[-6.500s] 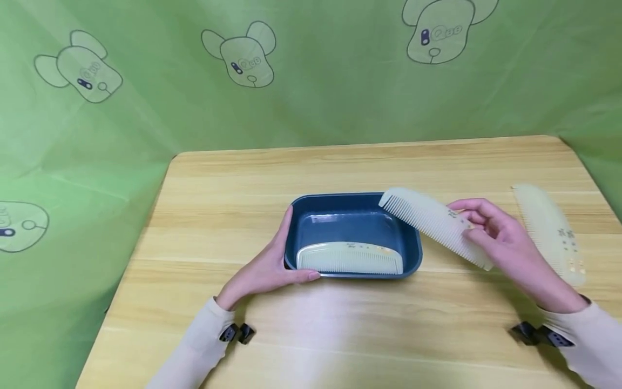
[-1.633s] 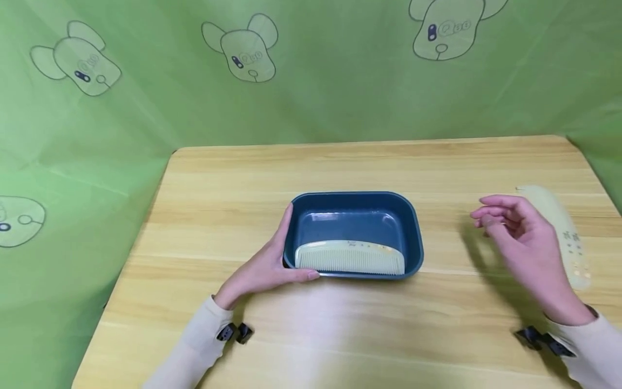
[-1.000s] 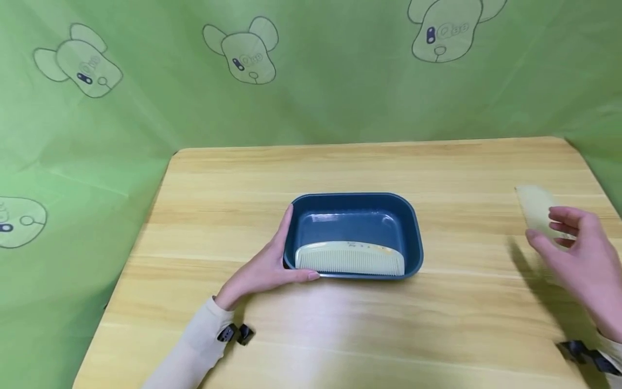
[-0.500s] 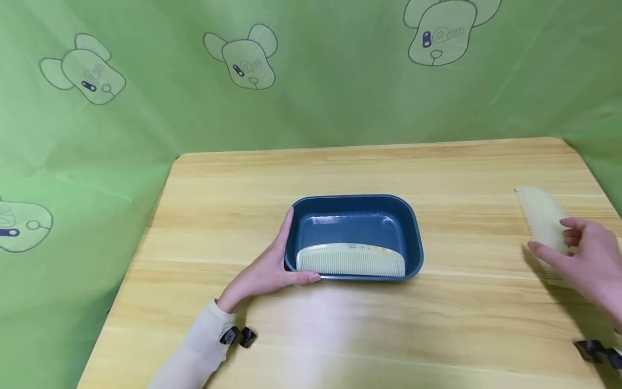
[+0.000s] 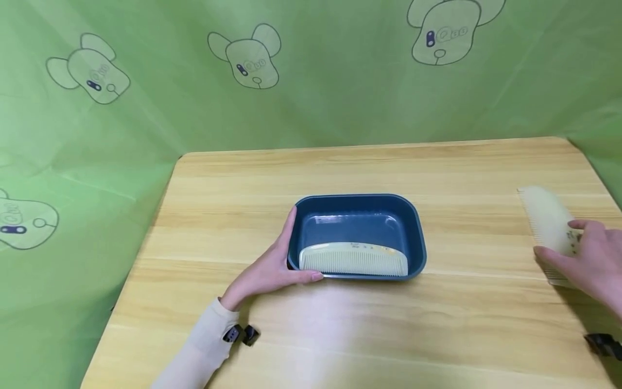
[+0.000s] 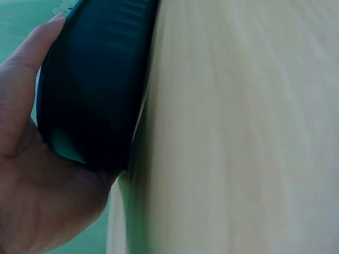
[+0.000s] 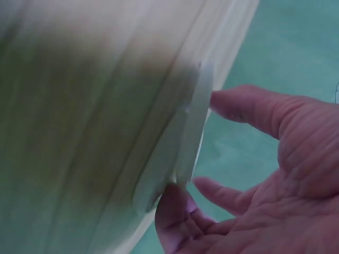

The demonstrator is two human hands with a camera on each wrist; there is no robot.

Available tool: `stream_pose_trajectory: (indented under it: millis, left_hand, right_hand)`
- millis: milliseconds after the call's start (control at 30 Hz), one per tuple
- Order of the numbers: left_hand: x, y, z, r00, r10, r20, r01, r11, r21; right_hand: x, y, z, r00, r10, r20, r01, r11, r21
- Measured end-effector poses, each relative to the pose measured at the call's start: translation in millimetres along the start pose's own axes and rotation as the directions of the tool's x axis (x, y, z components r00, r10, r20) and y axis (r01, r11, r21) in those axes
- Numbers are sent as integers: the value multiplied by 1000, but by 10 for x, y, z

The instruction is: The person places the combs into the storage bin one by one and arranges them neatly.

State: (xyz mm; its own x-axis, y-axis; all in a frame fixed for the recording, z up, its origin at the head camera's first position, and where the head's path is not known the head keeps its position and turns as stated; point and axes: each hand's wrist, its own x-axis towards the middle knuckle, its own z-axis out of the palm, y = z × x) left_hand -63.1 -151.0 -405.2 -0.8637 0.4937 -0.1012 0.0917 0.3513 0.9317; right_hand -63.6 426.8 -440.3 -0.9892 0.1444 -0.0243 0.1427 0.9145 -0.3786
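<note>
A dark blue rectangular tray (image 5: 357, 202) sits mid-table with a pale comb (image 5: 352, 258) along its near side, teeth toward me. My left hand (image 5: 272, 270) rests on the tray's near left corner, thumb along the front rim, fingers extended against the left wall. The left wrist view shows the tray's outer wall against that palm (image 6: 47, 206). At the right, my right hand (image 5: 595, 259) pinches another pale comb (image 5: 546, 216), thumb at its toothed edge, finger at its curved back. In the right wrist view a second pale shape (image 7: 159, 164) lies under the pinched comb (image 7: 196, 127).
The wooden table (image 5: 233, 216) has rounded far corners, and its right edge runs close beyond the right comb. A green curtain (image 5: 320, 108) printed with cartoon heads hangs behind and at the sides. Black wrist cameras (image 5: 241, 334) sit on the sleeves.
Earlier my right hand held a comb at the tray's right side; then, without a comb, it moved right to the comb there and pinched it. My left hand stays at the tray corner.
</note>
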Motion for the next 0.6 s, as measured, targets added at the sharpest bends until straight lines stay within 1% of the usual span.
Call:
stream_pose_trajectory:
  millis: [133, 200, 333, 433, 600]
  left_hand:
    - [54, -241, 6, 1000, 24, -7, -23, 1000, 18]
    - [86, -365, 17, 999, 36, -9, -35, 999, 24]
    - [100, -365, 22, 999, 46, -3, -46, 999, 9]
    - [97, -362, 19, 999, 38, -6, -38, 999, 17]
    - [81, -353, 23, 1000, 11, -6, -10, 1000, 12]
  right_hand:
    - [9, -38, -13, 1000, 28, 14, -28, 999, 21]
    - [19, -29, -17, 1000, 25, 16, -26, 999, 41]
    - [31, 4, -19, 998, 37, 58, -43, 993, 114]
    - [17, -9, -20, 997, 37, 70, -49, 983, 176]
    - [-26, -46, 18, 1000, -5, -10, 7, 961, 275]
